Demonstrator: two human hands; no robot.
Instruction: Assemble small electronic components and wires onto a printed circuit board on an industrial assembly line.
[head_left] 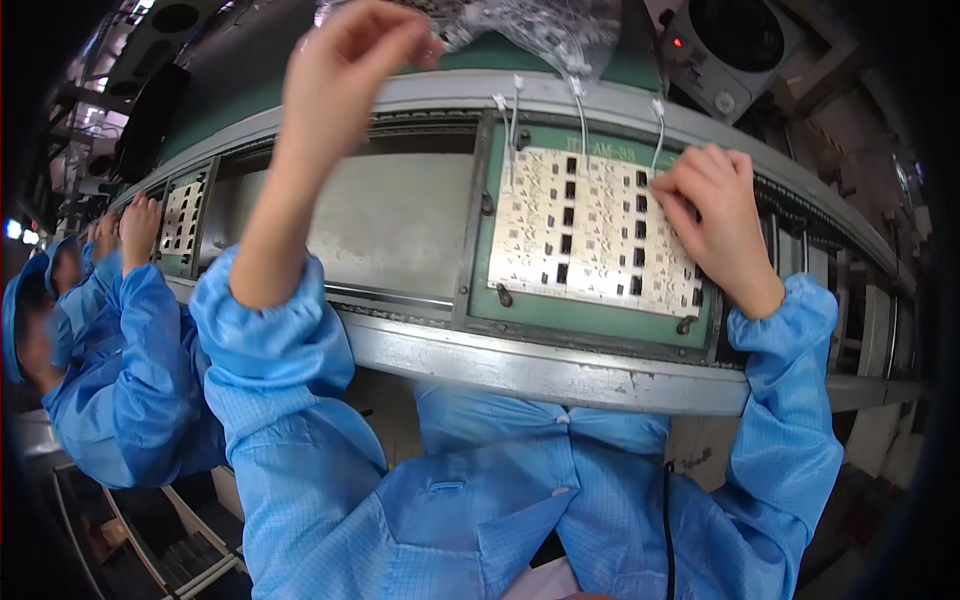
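A white circuit board panel [540, 265] with rows of black components lies in a green fixture [600, 310] before me. My right hand [715, 215] is closed at the panel's upper right, fingertips pinched at the lower end of a thin white cable [657, 135]. That cable stands up to a small white connector. More white cables [582, 115] rise from the panel's top edge. My left hand [345, 60] is raised beyond the rail to the left, its fingers bent together beside a clear plastic bag [560, 30] of wires. Whatever lies between those fingertips is too blurred to make out.
The fixture rests on a conveyor line with metal rails [560, 365]. A bare metal plate [400, 220] lies to its left. Farther left, people in blue work clothes [130, 370] sit by another fixture [182, 225]. A round black device [735, 40] stands at the back right.
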